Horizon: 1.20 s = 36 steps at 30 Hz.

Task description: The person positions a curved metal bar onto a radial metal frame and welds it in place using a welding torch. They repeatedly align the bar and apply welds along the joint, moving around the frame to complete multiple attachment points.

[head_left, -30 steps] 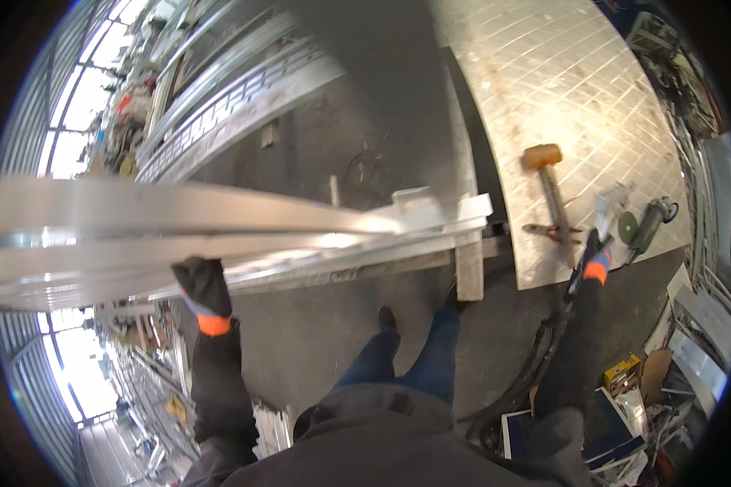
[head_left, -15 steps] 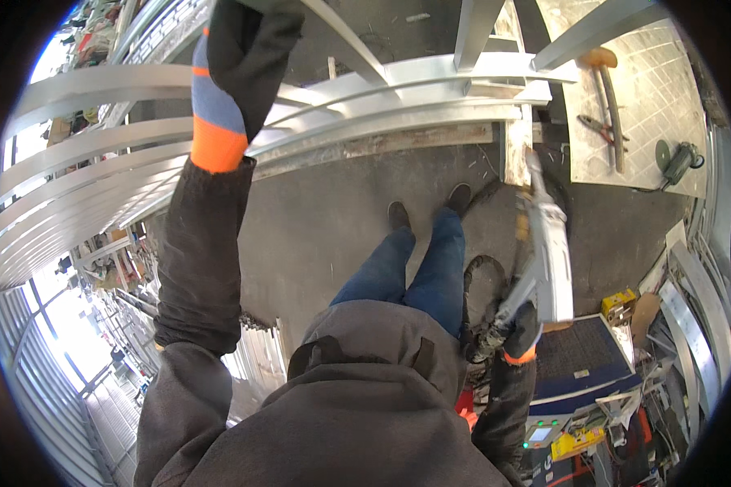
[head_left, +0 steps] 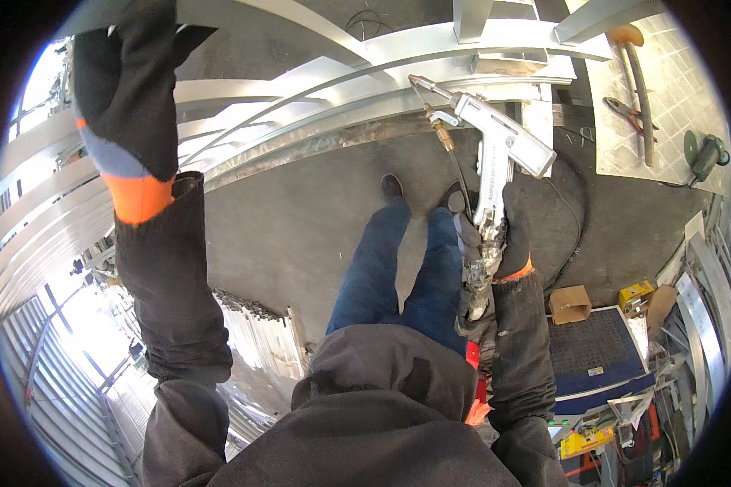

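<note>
My right hand [head_left: 517, 231], in a dark glove with an orange cuff, is closed round the handle of a white welding gun [head_left: 508, 146]. Its copper-coloured nozzle points up and left, close to the lower rail of a pale metal frame [head_left: 333, 105]. A thin wire feed with a brass fitting [head_left: 443, 134] runs beside the nozzle. At the upper left, my left hand [head_left: 134, 97], gloved in black and grey-blue with an orange cuff, grips a bar of that frame. Its fingertips are partly hidden at the picture's edge.
On a board [head_left: 666, 73] at the right lie a hammer [head_left: 638, 89], pliers [head_left: 623, 112] and an angle grinder [head_left: 707, 158]. A cable [head_left: 581, 219] curves over the dark floor. Nearer stand a blue machine [head_left: 597, 357] with a small carton [head_left: 570, 304] and metal offcuts [head_left: 698, 316].
The welding gun has swung up and left from my right side to the frame, its nozzle now pointing up-left. My left hand has shifted left along the frame.
</note>
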### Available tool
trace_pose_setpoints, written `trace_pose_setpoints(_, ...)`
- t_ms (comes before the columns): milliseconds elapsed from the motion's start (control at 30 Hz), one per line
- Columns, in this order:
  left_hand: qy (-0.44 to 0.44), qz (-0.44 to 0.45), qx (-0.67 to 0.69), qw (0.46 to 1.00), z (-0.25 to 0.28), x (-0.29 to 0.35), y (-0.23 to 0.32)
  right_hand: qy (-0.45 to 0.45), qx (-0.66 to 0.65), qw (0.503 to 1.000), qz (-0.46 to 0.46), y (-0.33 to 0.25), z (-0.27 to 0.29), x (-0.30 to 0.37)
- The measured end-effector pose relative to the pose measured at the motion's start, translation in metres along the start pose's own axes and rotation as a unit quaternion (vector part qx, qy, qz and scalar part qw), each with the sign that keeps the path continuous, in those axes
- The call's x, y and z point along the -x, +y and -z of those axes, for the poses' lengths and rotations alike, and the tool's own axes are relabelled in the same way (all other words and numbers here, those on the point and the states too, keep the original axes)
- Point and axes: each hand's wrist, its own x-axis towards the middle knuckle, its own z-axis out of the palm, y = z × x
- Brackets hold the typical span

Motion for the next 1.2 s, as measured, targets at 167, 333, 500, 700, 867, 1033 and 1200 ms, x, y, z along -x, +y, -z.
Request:
trace_pose_setpoints(167, 0.121, 0.162, 0.406, 0.891, -0.031, 0.004, 0.016, -0.027, 0.014, 0.999, 0.017, 0.006, 0.010, -0.019)
trace_pose_setpoints(333, 0.070, 0.255, 0.579, 0.771, -0.118, 0.041, 0.073, -0.039, -0.018, 0.999, 0.020, 0.016, 0.009, -0.027)
trace_pose_setpoints(500, -0.084, 0.257, 0.340, 0.901, -0.183, 0.063, 0.098, 0.041, 0.015, 0.998, 0.047, 0.014, -0.002, -0.029)
trace_pose_setpoints(700, -0.051, 0.278, 0.341, 0.896, -0.193, 0.069, 0.099, 0.083, -0.001, 0.996, 0.039, 0.006, -0.009, -0.035)
trace_pose_setpoints(867, -0.049, 0.288, 0.357, 0.887, -0.196, 0.070, 0.101, -0.022, 0.012, 0.999, 0.022, 0.003, 0.003, -0.046)
trace_pose_setpoints(1033, -0.049, 0.311, 0.401, 0.860, -0.194, 0.068, 0.103, -0.047, 0.014, 0.999, 0.023, 0.002, 0.005, -0.049)
trace_pose_setpoints(1200, -0.044, 0.310, 0.400, 0.861, -0.192, 0.066, 0.106, -0.019, 0.023, 1.000, 0.009, 0.000, 0.002, -0.048)
